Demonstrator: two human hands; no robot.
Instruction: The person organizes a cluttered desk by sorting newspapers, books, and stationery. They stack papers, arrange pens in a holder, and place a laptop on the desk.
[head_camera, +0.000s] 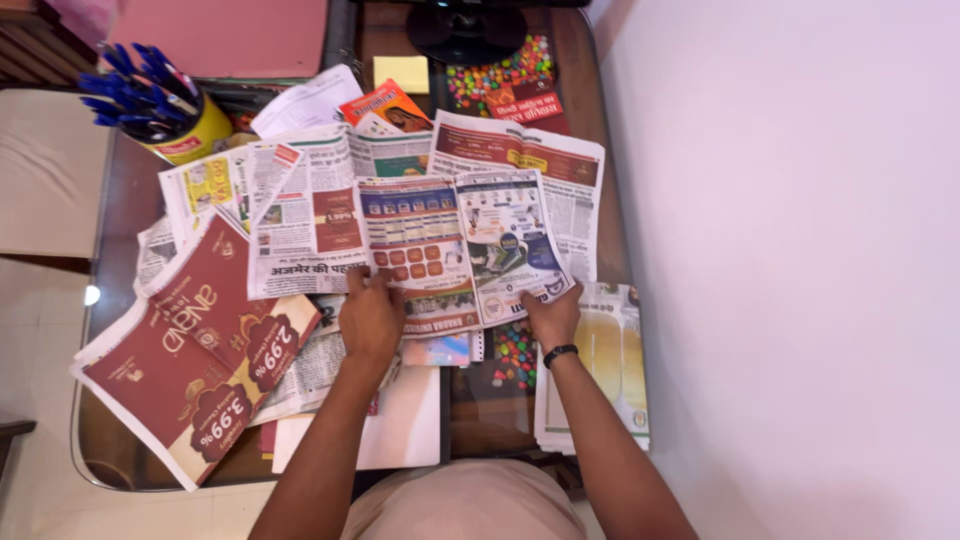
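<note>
A folded newspaper section with blue and orange advert panels lies open in the middle of the glass-topped desk. My left hand rests flat on its lower left edge, fingers spread over the paper. My right hand, with a black band on the wrist, grips the section's lower right corner. More newspaper sheets lie fanned out beneath and to the left.
A dark red advert paper hangs over the desk's left front edge. A yellow tin of blue pens stands back left. A yellow sticky-note pad, a monitor base and a white wall on the right bound the desk.
</note>
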